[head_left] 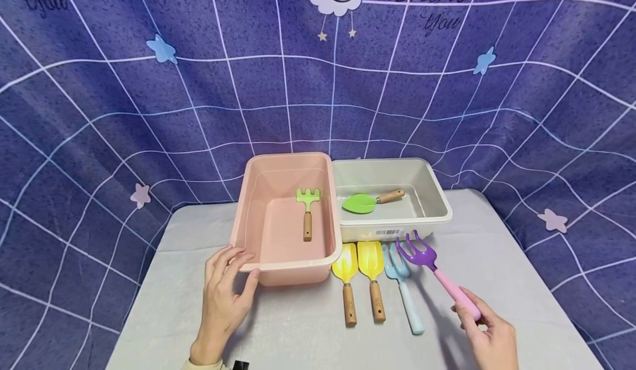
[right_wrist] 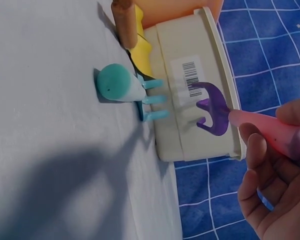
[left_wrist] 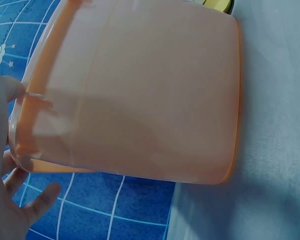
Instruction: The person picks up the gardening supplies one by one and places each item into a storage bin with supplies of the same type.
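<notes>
My right hand point(head_left: 489, 328) pinches the pink handle of a garden hand fork with purple tines point(head_left: 417, 251); in the right wrist view the fork point(right_wrist: 215, 110) is held above the cloth in front of the cream bin. At the near left corner of the pink bin point(head_left: 298, 275), my left hand point(head_left: 226, 287) grips the rim, fingers over it and thumb outside. A small green rake point(head_left: 308, 207) lies in the pink bin. In the cream bin point(head_left: 362, 231) lies a green leaf-shaped trowel point(head_left: 360, 203). A light blue fork point(head_left: 408, 304) lies beside the held one.
Two yellow shovels with wooden handles, a left one point(head_left: 345, 268) and a right one point(head_left: 371, 259), lie side by side before the bins. Grey cloth point(head_left: 184, 248) covers the table. A blue checked curtain point(head_left: 308, 83) hangs behind both bins.
</notes>
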`<state>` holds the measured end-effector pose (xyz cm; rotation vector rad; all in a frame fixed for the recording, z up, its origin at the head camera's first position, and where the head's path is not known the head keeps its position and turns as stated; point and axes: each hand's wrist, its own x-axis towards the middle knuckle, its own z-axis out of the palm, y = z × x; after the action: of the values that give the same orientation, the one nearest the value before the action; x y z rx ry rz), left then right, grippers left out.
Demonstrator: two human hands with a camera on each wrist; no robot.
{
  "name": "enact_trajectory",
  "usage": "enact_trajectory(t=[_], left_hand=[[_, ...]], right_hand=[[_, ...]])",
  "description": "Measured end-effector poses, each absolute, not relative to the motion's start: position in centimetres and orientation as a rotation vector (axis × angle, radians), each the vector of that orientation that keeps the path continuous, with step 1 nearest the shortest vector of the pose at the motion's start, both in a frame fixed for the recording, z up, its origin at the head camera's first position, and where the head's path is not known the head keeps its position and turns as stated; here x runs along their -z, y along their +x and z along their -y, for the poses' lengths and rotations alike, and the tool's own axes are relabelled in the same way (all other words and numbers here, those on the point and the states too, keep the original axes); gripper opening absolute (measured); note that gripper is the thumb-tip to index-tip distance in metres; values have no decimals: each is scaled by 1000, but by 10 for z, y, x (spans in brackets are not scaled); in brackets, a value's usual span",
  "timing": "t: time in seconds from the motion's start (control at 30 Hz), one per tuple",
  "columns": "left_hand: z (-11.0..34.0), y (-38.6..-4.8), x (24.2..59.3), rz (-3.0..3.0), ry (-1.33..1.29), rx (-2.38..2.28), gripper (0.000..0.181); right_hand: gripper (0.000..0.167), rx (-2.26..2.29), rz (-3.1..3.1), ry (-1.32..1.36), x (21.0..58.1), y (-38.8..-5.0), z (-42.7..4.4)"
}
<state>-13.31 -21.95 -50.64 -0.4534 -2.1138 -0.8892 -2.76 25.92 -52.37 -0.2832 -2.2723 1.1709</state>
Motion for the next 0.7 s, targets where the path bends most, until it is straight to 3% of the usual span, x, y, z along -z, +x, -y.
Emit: enact_trajectory(t=[0.7], left_hand=[[220, -132, 506, 2114, -452, 889, 31]], right_hand=[[34, -1260, 2275, -197, 516, -27, -268]])
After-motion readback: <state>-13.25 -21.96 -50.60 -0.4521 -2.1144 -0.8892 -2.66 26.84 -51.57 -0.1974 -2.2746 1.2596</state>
